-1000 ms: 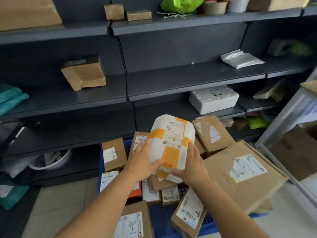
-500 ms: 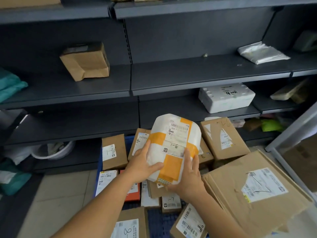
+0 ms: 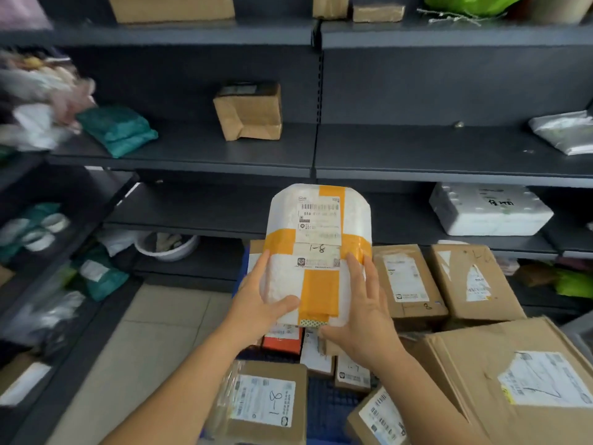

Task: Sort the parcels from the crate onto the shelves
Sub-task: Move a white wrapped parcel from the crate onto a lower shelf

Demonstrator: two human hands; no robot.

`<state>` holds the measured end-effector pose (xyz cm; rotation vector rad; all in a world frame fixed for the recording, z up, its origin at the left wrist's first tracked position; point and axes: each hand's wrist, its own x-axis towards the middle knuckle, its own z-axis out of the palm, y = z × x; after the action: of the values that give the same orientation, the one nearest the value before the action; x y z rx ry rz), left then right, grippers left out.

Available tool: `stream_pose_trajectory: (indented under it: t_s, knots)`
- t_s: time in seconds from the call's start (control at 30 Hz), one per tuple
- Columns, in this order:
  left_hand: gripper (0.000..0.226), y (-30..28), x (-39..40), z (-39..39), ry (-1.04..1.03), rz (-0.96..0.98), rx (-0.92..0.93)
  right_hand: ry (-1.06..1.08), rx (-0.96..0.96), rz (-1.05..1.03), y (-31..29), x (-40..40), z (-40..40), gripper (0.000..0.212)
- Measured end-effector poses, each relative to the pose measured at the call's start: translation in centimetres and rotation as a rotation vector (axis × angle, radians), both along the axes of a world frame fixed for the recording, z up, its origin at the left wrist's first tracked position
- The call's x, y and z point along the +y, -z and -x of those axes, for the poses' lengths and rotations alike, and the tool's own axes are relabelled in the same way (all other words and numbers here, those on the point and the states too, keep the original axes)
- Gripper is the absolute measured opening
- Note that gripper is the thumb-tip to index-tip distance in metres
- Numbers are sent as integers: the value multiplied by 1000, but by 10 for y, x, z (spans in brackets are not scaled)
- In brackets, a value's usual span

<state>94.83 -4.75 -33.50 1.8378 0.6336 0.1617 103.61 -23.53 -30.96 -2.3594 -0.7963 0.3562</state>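
I hold a white padded parcel (image 3: 321, 252) crossed with orange tape, upright, its label marked "1-8" facing me. My left hand (image 3: 261, 303) grips its lower left edge and my right hand (image 3: 365, 313) its lower right edge. It hangs above the blue crate (image 3: 327, 409), which is full of several brown cardboard parcels, one (image 3: 266, 403) also marked "1-8". Dark grey shelves (image 3: 205, 159) stand behind the parcel.
On the middle shelf sit a brown box (image 3: 250, 112), a teal bag (image 3: 118, 130) and a silver bag (image 3: 564, 133). A white foam box (image 3: 487, 213) lies on the shelf below. A big cardboard box (image 3: 513, 380) leans at right. More bags fill a side shelf at left.
The view has swung left, so the side shelf with bags appears. The parcel has turned more upright in both hands and sits a little higher against the shelves.
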Motion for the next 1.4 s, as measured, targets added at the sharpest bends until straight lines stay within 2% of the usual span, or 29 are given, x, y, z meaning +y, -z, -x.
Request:
stream_pose_trajectory:
  t_s: [0.07,0.23,0.57,1.03,1.2,1.4]
  knots:
    - [111,-7,5,11,-19,-25,-16,0,4,-19,-5,7,6,127]
    - [113,-40,25,103,-145,-60,-80,-159,-61,-51,-33,44,67,127]
    - [106,-96,30,338,-501,-241,-116,-506,-113,-106,-80,102,256,127]
    - [106,-117,-42,669,-965,-285,-66,-946,-83,-188,-102,117,552,126]
    - [98,-122,-69,754,-1111,-297,-78,-1095,-54,-212,-105,126,637,127]
    - [102,-120,-97,849,-1317,-320,-19,-1300,-57,-198,-104,140,738,127]
